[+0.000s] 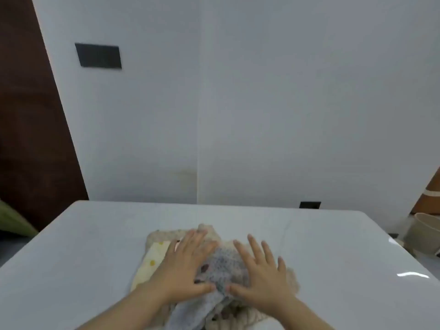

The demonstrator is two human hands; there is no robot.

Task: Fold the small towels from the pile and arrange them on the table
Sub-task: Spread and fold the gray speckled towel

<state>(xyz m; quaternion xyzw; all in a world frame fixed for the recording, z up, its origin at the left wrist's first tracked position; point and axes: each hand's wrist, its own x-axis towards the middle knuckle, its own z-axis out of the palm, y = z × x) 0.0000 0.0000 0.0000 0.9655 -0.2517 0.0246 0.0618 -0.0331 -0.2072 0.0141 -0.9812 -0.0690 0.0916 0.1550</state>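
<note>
Towels: soft heap of small beige, yellow-dotted and grey-blue cloths (221, 270) is lying low centre on the glossy white tabletop (333, 246).
Left hand (185, 265): fingers (190, 236) spread flat, gripping nothing.
Right hand (259, 272): likewise flat.
Advice: isolate the grey-blue top towel (221, 265) by its corners before folding.

Likely a home room — white table (95, 234), plain wall (262, 91), dark wooden door (31, 127)

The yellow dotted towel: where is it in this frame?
In the head view, the yellow dotted towel lies at the left edge of the towel pile, low and centre on the white table, partly under the left hand.
</note>
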